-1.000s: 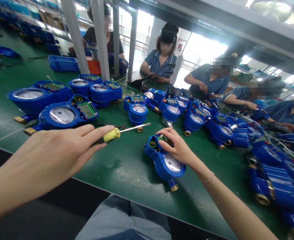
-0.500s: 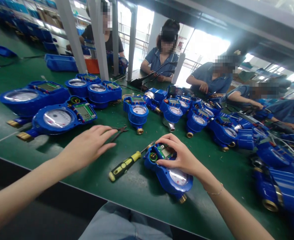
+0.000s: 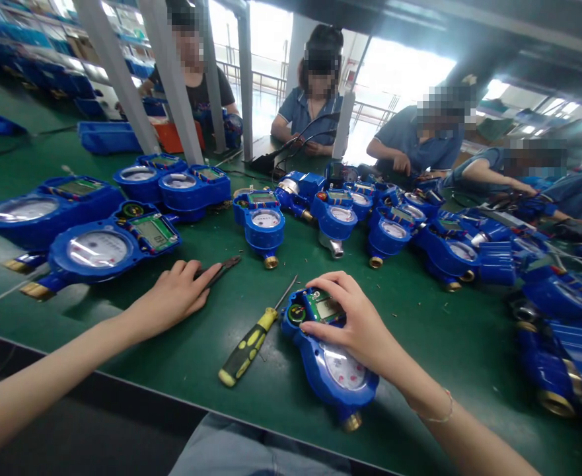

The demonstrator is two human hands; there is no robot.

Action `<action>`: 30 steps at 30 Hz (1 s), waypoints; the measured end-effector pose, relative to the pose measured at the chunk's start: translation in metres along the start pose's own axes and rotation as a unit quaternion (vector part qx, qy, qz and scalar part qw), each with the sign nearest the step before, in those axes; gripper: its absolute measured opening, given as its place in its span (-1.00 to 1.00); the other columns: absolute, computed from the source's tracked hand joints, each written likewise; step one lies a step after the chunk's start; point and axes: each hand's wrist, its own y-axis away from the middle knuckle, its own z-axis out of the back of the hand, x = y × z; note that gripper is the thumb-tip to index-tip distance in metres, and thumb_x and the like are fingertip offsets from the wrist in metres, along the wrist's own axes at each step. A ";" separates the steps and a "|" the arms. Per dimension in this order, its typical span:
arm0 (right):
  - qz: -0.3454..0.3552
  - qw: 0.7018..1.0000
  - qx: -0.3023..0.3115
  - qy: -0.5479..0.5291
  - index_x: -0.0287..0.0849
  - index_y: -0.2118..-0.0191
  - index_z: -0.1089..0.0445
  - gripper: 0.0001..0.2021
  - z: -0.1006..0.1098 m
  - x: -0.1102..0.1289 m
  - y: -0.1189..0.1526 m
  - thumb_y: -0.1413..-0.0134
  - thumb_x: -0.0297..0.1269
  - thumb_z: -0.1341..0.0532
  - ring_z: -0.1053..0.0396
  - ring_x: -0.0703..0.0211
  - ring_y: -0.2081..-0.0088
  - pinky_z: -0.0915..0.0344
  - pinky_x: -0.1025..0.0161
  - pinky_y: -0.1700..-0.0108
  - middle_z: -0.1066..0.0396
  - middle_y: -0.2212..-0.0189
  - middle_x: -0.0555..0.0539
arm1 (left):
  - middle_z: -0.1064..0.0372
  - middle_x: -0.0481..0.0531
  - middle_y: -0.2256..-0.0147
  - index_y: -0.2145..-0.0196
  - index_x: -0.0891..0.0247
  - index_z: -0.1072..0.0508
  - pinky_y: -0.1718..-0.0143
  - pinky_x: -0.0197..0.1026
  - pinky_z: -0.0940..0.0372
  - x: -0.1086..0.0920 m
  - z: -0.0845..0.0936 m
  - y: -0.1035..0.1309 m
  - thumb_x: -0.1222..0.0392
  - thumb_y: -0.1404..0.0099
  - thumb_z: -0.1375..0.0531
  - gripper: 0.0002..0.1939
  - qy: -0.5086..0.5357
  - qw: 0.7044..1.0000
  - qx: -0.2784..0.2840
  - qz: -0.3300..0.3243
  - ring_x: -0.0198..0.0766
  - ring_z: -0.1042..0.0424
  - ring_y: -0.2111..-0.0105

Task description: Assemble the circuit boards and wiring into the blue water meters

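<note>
On the green table in front of me sits a blue water meter (image 3: pixel 315 370), its top uncovered so that a green circuit board with a small display shows. My right hand (image 3: pixel 355 311) grips its upper part, thumb and fingers spanning the board. Dark pliers (image 3: pixel 228 263) lie to the left, jaws pointing away from me. Over their handles my left hand (image 3: pixel 181 294) is closed, the handles mostly hidden under the fingers. Between both hands rests a yellow and black screwdriver (image 3: pixel 249 345), its shaft tip near the meter's upper left corner.
Several blue meters stand at the left, including a large one (image 3: pixel 97 251) with a brass fitting. More meters (image 3: pixel 263 225) crowd the middle and right. Small screws are scattered about. Grey posts (image 3: pixel 172 86) rise at the back. Several co-workers sit across the table.
My left hand has gone from spread fingers beside the pliers to closed fingers over their handles. My right hand stays on the meter. The view has shifted slightly.
</note>
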 end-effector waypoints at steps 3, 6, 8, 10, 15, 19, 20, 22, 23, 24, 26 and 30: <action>-0.034 0.998 -0.042 0.017 -0.01 -0.02 -0.33 -0.56 -0.007 0.005 0.009 -0.02 -0.26 -0.43 -0.28 -0.10 -0.01 -0.29 -0.09 -0.06 -0.28 0.03 -0.13 | -0.26 0.20 0.15 -0.25 0.40 -0.21 0.32 -0.24 -0.33 -0.008 0.021 0.000 0.25 -0.46 0.26 -0.47 0.018 1.000 0.021 0.011 -0.21 -0.41 0.33; -0.054 0.996 -0.066 0.027 -0.01 -0.04 -0.30 -0.57 -0.011 0.008 0.017 -0.06 -0.27 -0.40 -0.26 -0.12 -0.03 -0.29 -0.12 -0.07 -0.27 0.01 -0.14 | -0.26 0.08 0.17 -0.25 0.39 -0.20 0.33 -0.32 -0.31 -0.021 0.059 0.007 0.21 -0.47 0.21 -0.50 0.160 0.986 0.044 0.018 -0.34 -0.39 0.41; -0.058 0.995 -0.072 0.033 -0.02 -0.05 -0.29 -0.57 -0.011 0.009 0.022 -0.08 -0.27 -0.38 -0.24 -0.13 -0.05 -0.29 -0.13 -0.08 -0.26 -0.01 -0.15 | -0.34 0.02 0.16 -0.26 0.25 -0.18 0.22 -0.31 -0.33 -0.033 0.088 0.015 0.19 -0.45 0.09 -0.54 0.252 0.966 0.048 -0.003 -0.29 -0.42 0.27; -0.059 0.995 -0.066 0.043 -0.01 -0.07 -0.27 -0.55 -0.008 0.010 0.024 -0.09 -0.26 -0.38 -0.24 -0.15 -0.06 -0.30 -0.15 -0.07 -0.25 -0.03 -0.16 | -0.40 0.00 0.05 -0.25 0.14 -0.19 0.20 -0.33 -0.35 -0.047 0.110 0.022 0.19 -0.44 0.04 -0.55 0.320 0.944 0.074 -0.015 -0.27 -0.43 0.17; -0.057 0.995 -0.030 0.071 -0.01 -0.07 -0.27 -0.52 -0.002 0.009 0.025 -0.05 -0.22 -0.40 -0.24 -0.19 -0.04 -0.31 -0.18 -0.02 -0.26 -0.01 -0.17 | -0.39 -0.01 0.02 -0.14 0.06 -0.33 0.11 -0.27 -0.33 -0.074 0.122 0.025 0.16 -0.43 -0.03 -0.65 0.236 0.967 0.054 -0.079 -0.26 -0.42 0.12; -0.047 0.996 -0.044 0.065 -0.04 -0.08 -0.26 -0.50 -0.005 0.005 0.024 -0.05 -0.21 -0.40 -0.25 -0.16 -0.03 -0.29 -0.15 -0.04 -0.25 -0.01 -0.17 | -0.32 0.12 0.06 -0.15 0.10 -0.31 0.26 -0.08 -0.32 -0.083 0.124 0.019 0.08 -0.42 -0.02 -0.62 -0.002 0.984 -0.093 -0.155 -0.09 -0.38 0.21; -0.044 0.996 -0.047 0.062 -0.04 -0.08 -0.26 -0.51 -0.006 0.004 0.024 -0.06 -0.21 -0.39 -0.25 -0.15 -0.03 -0.29 -0.14 -0.05 -0.25 -0.01 -0.17 | -0.32 0.15 0.08 -0.14 0.14 -0.32 0.29 -0.04 -0.29 -0.085 0.128 0.018 0.16 -0.40 0.01 -0.61 -0.058 0.975 -0.122 -0.175 -0.05 -0.36 0.23; -0.041 0.996 -0.048 0.057 -0.05 -0.06 -0.26 -0.54 -0.007 0.003 0.024 -0.07 -0.22 -0.37 -0.26 -0.13 -0.03 -0.28 -0.11 -0.07 -0.26 0.00 -0.16 | -0.33 0.19 0.09 -0.10 0.21 -0.37 0.32 -0.01 -0.26 -0.091 0.137 0.016 0.32 -0.31 0.03 -0.56 -0.141 0.954 -0.152 -0.216 0.00 -0.32 0.26; -0.041 0.996 -0.047 0.058 -0.05 -0.05 -0.25 -0.55 -0.007 0.003 0.023 -0.07 -0.23 -0.36 -0.26 -0.12 -0.03 -0.27 -0.10 -0.07 -0.27 0.00 -0.15 | -0.34 0.20 0.10 -0.08 0.23 -0.40 0.35 -0.02 -0.24 -0.095 0.142 0.014 0.37 -0.27 0.03 -0.54 -0.167 0.945 -0.158 -0.231 -0.01 -0.31 0.28; -0.041 0.996 -0.045 0.061 -0.06 -0.04 -0.26 -0.57 -0.007 0.004 0.023 -0.08 -0.24 -0.36 -0.26 -0.10 -0.03 -0.27 -0.09 -0.08 -0.27 0.01 -0.15 | -0.36 0.19 0.12 -0.04 0.25 -0.43 0.38 -0.03 -0.22 -0.100 0.147 0.013 0.40 -0.24 0.02 -0.54 -0.185 0.939 -0.161 -0.242 -0.02 -0.30 0.31; -0.040 0.996 -0.044 0.070 -0.07 -0.02 -0.26 -0.59 -0.006 0.005 0.021 -0.08 -0.25 -0.35 -0.26 -0.09 -0.03 -0.26 -0.07 -0.08 -0.28 0.02 -0.13 | -0.38 0.16 0.24 0.05 0.28 -0.49 0.46 -0.05 -0.17 -0.110 0.155 0.011 0.43 -0.22 0.01 -0.58 -0.207 0.932 -0.164 -0.247 -0.04 -0.28 0.37; -0.034 0.995 -0.047 0.079 -0.08 0.02 -0.26 -0.62 -0.006 0.007 0.017 -0.08 -0.22 -0.35 -0.26 -0.07 -0.01 -0.26 -0.04 -0.05 -0.29 0.04 -0.12 | -0.29 0.11 0.40 0.24 0.27 -0.55 0.53 -0.06 -0.09 -0.124 0.162 0.006 0.42 -0.19 -0.03 -0.68 -0.204 0.932 -0.161 -0.251 -0.04 -0.27 0.44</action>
